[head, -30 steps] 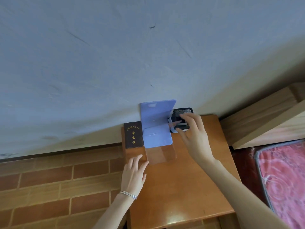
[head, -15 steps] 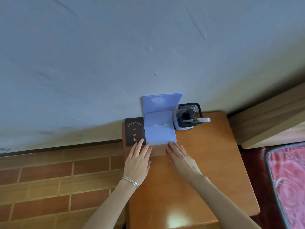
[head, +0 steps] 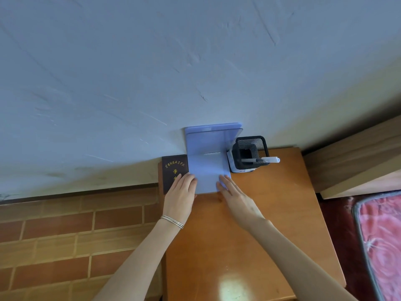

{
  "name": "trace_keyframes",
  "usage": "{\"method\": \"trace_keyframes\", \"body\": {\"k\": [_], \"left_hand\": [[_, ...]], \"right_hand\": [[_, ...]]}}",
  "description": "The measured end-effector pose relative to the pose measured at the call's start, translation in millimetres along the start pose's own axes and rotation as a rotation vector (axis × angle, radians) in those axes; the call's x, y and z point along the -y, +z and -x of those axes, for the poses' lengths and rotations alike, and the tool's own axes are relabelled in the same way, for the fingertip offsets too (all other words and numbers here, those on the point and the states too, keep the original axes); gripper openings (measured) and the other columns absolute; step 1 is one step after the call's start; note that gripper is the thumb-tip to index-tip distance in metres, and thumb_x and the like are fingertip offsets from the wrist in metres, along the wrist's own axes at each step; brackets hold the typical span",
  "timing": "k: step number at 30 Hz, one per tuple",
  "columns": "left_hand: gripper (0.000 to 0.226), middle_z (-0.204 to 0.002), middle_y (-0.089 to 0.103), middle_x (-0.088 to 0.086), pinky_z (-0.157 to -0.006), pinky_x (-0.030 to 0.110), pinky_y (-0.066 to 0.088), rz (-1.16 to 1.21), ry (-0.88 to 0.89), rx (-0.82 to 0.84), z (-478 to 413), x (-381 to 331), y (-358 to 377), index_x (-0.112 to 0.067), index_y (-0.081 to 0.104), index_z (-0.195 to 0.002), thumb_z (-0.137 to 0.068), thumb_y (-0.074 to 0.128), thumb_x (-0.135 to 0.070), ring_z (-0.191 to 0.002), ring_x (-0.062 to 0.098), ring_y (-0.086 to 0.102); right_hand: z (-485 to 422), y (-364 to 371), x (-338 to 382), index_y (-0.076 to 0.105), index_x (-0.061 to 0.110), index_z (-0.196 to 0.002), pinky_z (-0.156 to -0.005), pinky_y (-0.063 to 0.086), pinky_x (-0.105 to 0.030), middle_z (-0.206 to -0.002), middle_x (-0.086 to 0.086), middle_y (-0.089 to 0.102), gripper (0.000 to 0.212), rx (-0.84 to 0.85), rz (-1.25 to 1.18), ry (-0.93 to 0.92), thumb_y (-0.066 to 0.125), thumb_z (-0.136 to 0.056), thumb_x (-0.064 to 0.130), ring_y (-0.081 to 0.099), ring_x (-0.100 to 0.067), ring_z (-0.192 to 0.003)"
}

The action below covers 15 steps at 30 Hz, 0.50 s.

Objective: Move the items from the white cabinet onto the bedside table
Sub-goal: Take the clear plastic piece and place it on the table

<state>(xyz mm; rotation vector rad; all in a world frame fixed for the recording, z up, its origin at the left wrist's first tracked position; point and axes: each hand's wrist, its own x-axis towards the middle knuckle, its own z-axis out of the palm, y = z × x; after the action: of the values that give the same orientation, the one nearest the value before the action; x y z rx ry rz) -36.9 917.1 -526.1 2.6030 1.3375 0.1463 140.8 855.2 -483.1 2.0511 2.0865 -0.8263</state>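
On the wooden bedside table [head: 271,224] a light purple folder-like stand [head: 208,157] rests against the wall, its lower flap lying flat. A dark brown booklet with gold characters [head: 172,168] lies to its left. A black mesh pen holder [head: 249,154] with a white pen [head: 268,160] stands to its right. My left hand [head: 181,195] lies flat, fingers together, over the booklet's corner and the flap's left edge. My right hand [head: 235,195] lies flat on the flap's right front corner. Neither hand grips anything.
A pale blue wall rises behind the table. Brown floor tiles [head: 65,246] lie to the left. A wooden bed frame [head: 358,161] and a red patterned mattress [head: 384,240] stand to the right. The white cabinet is out of view.
My right hand left the pen holder and came down to the purple flap. My left hand slid forward onto the flap's left edge. Both hands pushed the stand back toward the wall.
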Motion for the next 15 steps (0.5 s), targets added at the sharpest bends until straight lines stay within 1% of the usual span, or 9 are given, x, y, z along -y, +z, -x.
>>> {"method": "trace_keyframes", "body": {"k": [3,5,6,8,9,10,11,13,15], "left_hand": [[0.05,-0.107,0.067,0.013,-0.098,0.039,0.039,-0.024,0.005,0.016,-2,0,-2,-0.003,0.071,-0.101,-0.054,0.09,-0.008,-0.102,0.026,0.065],[0.052,-0.107,0.067,0.013,-0.098,0.039,0.039,-0.061,0.0,0.056,-4,-1,-5,-0.004,0.071,-0.101,-0.053,0.091,-0.01,-0.103,0.027,0.064],[0.052,-0.11,0.066,0.013,-0.1,0.038,0.038,-0.076,-0.004,0.079,-5,-3,-9,-0.004,0.07,-0.104,-0.056,0.09,-0.013,-0.108,0.028,0.062],[0.054,-0.131,0.055,0.012,-0.11,0.037,0.028,-0.103,-0.016,0.173,-6,-10,-23,-0.007,0.058,-0.125,-0.077,0.077,-0.021,-0.128,0.026,0.046],[0.054,-0.141,0.045,0.01,-0.113,0.036,0.021,-0.115,-0.019,0.191,-5,-12,-30,-0.009,0.048,-0.135,-0.087,0.066,-0.025,-0.136,0.024,0.035],[0.054,-0.146,0.039,0.008,-0.115,0.035,0.017,-0.124,-0.018,0.191,-5,-14,-38,-0.011,0.042,-0.14,-0.091,0.06,-0.026,-0.139,0.023,0.029],[0.054,-0.145,0.04,0.008,-0.114,0.035,0.02,-0.119,-0.024,0.188,-3,-16,-49,-0.012,0.043,-0.14,-0.091,0.06,-0.026,-0.138,0.023,0.031],[0.053,-0.131,0.056,0.01,-0.106,0.04,0.036,-0.082,-0.022,0.179,0,-23,-79,-0.011,0.058,-0.127,-0.078,0.075,-0.023,-0.126,0.026,0.048],[0.052,-0.111,0.066,0.01,-0.091,0.043,0.05,-0.039,0.051,0.127,4,-30,-111,-0.009,0.069,-0.109,-0.061,0.086,-0.019,-0.106,0.027,0.062]], "right_hand": [[-1,-2,0,0.016,0.014,-0.149,-0.103,0.037,-0.031,-0.157,0.004,-0.005,0.063,0.0,-0.015,-0.007,0.033,-0.093,-0.009,-0.009,-0.012,-0.143],[-1,-3,-2,0.018,0.013,-0.148,-0.111,0.026,-0.031,-0.158,0.001,-0.002,0.058,-0.003,-0.023,-0.011,0.032,-0.095,-0.005,-0.006,-0.014,-0.144],[-1,-4,-2,0.019,0.012,-0.148,-0.115,0.017,-0.031,-0.158,-0.001,0.0,0.056,-0.013,-0.011,-0.026,0.032,-0.096,-0.003,-0.004,-0.015,-0.144],[1,-10,-1,0.017,0.012,-0.149,-0.117,0.007,-0.03,-0.158,-0.004,0.001,0.056,-0.018,0.013,-0.056,0.033,-0.097,-0.001,-0.004,-0.017,-0.144],[4,-15,1,0.017,0.012,-0.149,-0.115,0.007,-0.028,-0.158,-0.004,0.001,0.056,-0.019,0.012,-0.048,0.034,-0.097,0.0,-0.004,-0.017,-0.144],[8,-22,4,0.017,0.013,-0.149,-0.114,0.01,-0.028,-0.157,-0.003,0.003,0.056,-0.031,0.009,-0.039,0.035,-0.097,0.002,-0.002,-0.016,-0.144],[14,-31,7,0.018,0.013,-0.148,-0.113,0.015,-0.028,-0.157,-0.003,0.006,0.055,-0.047,0.007,-0.031,0.036,-0.097,0.004,0.003,-0.017,-0.144],[28,-53,17,0.028,0.012,-0.146,-0.109,0.026,-0.033,-0.153,-0.006,0.022,0.053,-0.117,0.001,-0.027,0.042,-0.095,0.006,0.02,-0.021,-0.141],[49,-79,26,0.049,0.008,-0.133,-0.099,0.042,-0.04,-0.136,-0.012,0.049,0.05,-0.255,-0.004,-0.061,0.061,-0.084,0.006,0.044,-0.028,-0.128]]}}
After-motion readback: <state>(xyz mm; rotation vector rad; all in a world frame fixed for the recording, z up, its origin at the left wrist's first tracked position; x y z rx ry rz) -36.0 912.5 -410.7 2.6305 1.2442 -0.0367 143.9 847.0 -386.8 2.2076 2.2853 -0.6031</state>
